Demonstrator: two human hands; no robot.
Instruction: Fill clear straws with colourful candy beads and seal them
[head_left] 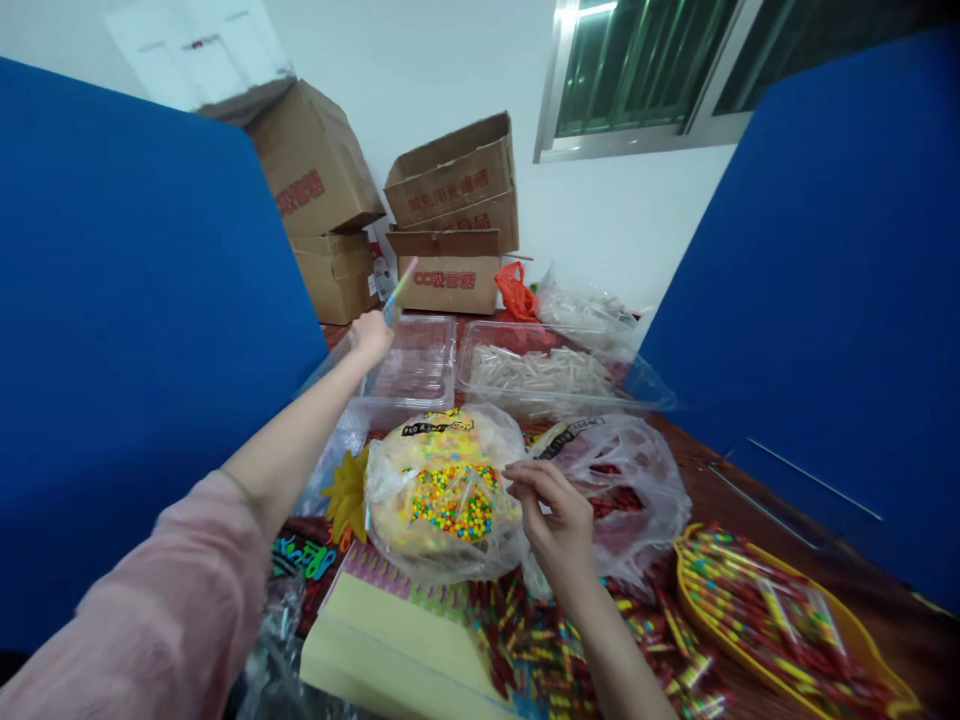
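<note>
My left hand [371, 338] is stretched forward over the left clear tray, closed around a thin pastel-coloured straw [406, 284] that points up and to the right. My right hand [556, 512] is at the right edge of an open plastic bag of small round multicoloured candies [454, 505]. Its fingers are bent and drawn together near the bag; anything between the fingertips is too small to make out. Behind this hand, a second plastic bag [649, 500] shows dark red pieces inside. Filled candy tubes [540, 640] lie loose beneath my right forearm.
A clear tray [455, 365] stands at the back left; another holds clear tubes [540, 372]. A yellow basket [694, 600] of filled tubes is at the right. A pale yellow box [390, 640] lies in front. Cardboard boxes [446, 275] and blue partitions [825, 300] surround the table.
</note>
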